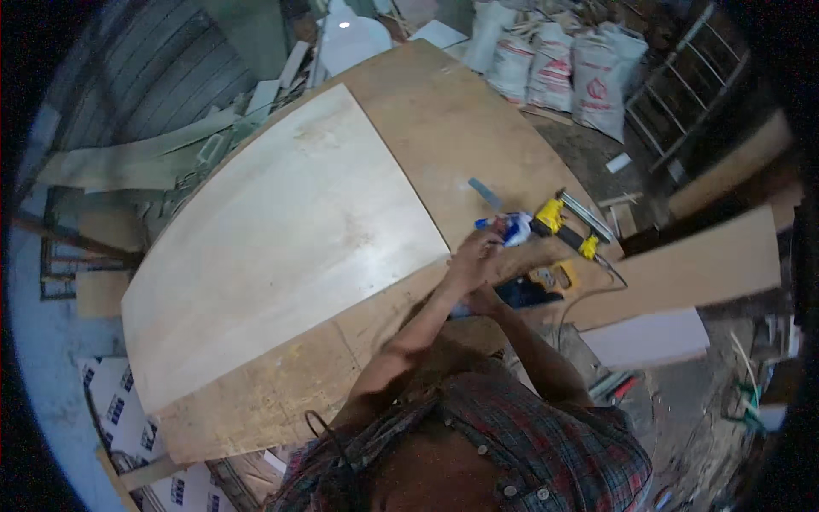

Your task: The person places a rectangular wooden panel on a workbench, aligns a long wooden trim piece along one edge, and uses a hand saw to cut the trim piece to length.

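My left hand (472,258) reaches over the workbench, its fingers closed round a small blue-and-white container (514,229), whose exact kind I cannot make out. Just below it is my right hand (484,300), close to the left wrist, with its fingers mostly hidden. A bit of pale blue (461,309) shows beside that hand. Past the container lies a flat grey-blue strip (485,192). To the right rests a yellow-and-black nail gun (567,224) with a hose. Nearer me is a dark-bladed tool with a yellow handle (559,276), apparently a handsaw.
A large pale plywood sheet (290,230) covers much of the brown workbench (478,111). White sacks (597,85) and a metal ladder (691,85) stand at the far right. The black air hose (589,294) curves off the right edge. Boards (699,269) stick out there.
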Tool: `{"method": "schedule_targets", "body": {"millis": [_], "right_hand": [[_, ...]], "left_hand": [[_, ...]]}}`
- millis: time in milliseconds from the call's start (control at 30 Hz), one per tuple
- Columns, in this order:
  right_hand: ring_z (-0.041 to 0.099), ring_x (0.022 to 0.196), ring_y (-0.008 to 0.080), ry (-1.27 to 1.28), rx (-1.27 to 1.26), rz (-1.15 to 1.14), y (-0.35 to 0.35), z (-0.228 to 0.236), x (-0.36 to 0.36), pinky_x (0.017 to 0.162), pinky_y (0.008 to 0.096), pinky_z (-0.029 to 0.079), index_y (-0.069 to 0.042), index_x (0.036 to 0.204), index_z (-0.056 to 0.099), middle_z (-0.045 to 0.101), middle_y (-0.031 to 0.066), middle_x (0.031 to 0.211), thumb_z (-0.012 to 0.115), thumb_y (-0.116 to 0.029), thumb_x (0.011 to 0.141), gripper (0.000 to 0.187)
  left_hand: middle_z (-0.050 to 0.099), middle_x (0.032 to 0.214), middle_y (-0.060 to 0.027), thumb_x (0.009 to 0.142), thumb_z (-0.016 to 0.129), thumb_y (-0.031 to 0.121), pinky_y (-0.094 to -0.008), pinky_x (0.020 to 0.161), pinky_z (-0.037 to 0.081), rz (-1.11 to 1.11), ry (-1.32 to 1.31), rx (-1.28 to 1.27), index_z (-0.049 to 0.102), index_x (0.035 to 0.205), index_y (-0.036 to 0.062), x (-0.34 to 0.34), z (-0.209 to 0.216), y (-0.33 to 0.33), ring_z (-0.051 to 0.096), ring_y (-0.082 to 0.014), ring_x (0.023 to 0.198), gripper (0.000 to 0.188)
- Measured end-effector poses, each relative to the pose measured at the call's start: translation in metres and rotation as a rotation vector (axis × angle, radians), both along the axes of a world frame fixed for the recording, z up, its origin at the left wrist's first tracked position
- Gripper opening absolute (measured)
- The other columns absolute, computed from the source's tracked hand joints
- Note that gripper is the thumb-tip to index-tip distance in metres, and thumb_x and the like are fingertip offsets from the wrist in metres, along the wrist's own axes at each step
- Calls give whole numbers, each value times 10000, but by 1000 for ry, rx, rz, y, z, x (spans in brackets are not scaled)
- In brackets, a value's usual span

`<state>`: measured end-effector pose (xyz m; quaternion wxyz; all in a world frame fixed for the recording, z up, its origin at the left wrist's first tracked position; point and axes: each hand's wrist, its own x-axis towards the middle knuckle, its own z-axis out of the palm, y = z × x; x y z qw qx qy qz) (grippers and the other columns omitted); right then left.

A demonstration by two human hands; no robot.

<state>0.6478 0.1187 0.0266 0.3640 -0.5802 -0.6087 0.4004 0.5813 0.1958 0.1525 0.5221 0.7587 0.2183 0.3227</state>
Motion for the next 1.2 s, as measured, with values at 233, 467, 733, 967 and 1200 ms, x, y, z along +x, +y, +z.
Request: {"method": "schedule_targets", "body": {"millis": [233,467,733,967,1200], "right_hand": [[537,1124,237,30,134,155,52,44,11,979,376,416,-73,1262,528,564,94,1207,625,-142,883,397],[573,896,170,745,191,-352,193,-110,70,771,301,493,1,1352,419,562,118,1155,628,-73,879,522],[559,1073,273,428,-338,-36,188,23,-19,929,392,461,74,1357,429,560,207,1244,610,-301,920,603],[504,1198,363,-6,-90,-144,200,-21,5,1027,454,393,125,1358,399,468,253,1386,591,-386,923,698],[587,1032,331,15,-382,-250,150,30,-18,847,436,500,128,1212,501,576,209,1215,599,-402,909,618]], "left_hand": [[570,1284,-157,944,576,145,-379,1026,413,293,73,-21,624,1162,47,-70,-2,-8,530,-298,1209,244],[579,1211,-202,923,590,219,-401,913,497,1103,633,-117,585,1222,40,-258,-32,-73,590,-342,1101,349],[607,1130,-192,869,633,224,-404,831,521,1700,496,-483,594,1197,35,-303,-77,-251,642,-318,973,381],[632,1035,-187,832,602,213,-406,820,514,1569,418,-424,587,1180,5,-295,-106,-271,639,-320,934,405],[651,1042,-235,785,590,262,-428,865,498,1494,381,-485,609,1158,-13,-321,-109,-243,622,-360,1013,463]]}}
